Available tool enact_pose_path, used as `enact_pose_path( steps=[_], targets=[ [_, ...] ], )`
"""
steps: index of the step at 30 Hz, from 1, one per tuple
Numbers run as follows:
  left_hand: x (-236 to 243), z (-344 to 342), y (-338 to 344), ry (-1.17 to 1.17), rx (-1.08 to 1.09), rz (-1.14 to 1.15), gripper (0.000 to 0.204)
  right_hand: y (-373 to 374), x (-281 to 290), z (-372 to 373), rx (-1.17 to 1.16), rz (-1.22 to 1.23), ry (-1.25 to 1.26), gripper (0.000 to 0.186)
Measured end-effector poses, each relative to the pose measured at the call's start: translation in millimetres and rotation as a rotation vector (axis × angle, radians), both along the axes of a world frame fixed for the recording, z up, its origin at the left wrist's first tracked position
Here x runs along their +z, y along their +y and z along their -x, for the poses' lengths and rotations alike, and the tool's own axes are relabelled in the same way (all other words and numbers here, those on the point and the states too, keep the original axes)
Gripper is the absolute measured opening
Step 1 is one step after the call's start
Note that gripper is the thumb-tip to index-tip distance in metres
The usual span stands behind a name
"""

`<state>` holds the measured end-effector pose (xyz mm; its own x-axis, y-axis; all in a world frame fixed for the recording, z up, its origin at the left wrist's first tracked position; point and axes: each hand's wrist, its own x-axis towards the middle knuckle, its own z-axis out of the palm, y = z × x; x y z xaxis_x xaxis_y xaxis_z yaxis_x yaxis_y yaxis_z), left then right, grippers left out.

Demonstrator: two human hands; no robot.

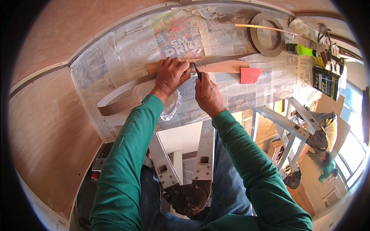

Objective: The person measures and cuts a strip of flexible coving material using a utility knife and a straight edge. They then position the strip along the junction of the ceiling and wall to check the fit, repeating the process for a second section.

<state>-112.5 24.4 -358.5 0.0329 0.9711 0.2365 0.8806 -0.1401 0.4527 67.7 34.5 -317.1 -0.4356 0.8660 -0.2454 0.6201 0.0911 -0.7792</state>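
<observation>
My left hand [171, 75] is closed on a long wood-coloured edge-banding strip [221, 60], pressing it down over a flat brown board piece [231, 67]. Left of that hand the strip bends into a loose loop. My right hand [209, 93] grips a dark-handled knife [198, 73], its thin tip touching or very near the strip beside my left fingers. The strip runs right toward a roll of banding [252, 36]. A crumpled white cloth [171, 109] lies below my left hand. A red flat piece [250, 76] rests at the board's right end.
Newspaper [131, 50] covers the work surface, with plywood walls around it. A thin stick [266, 27], a green bottle [304, 50] and a dark box [326, 82] sit at right. Below are my stepladder [204, 158] and another ladder [283, 122]. People [327, 165] are at far right.
</observation>
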Motion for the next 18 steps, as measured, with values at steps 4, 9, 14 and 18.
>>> enact_pose_path(
  steps=[4,9,14,18],
  targets=[
    [-1,0,-1,-0.002,-0.002,0.003,0.020,0,2,2,0.009,0.025,-0.041,0.029],
    [0,-2,4,-0.124,0.021,0.029,0.017,-2,-3,7,0.006,0.120,-0.209,0.028],
    [11,-4,9,-0.289,0.111,0.085,0.017,1,4,14,0.020,0.225,-0.337,0.026],
    [17,-11,19,-0.265,0.174,0.199,0.017,4,6,15,-0.004,0.251,-0.329,0.026]
  ],
)
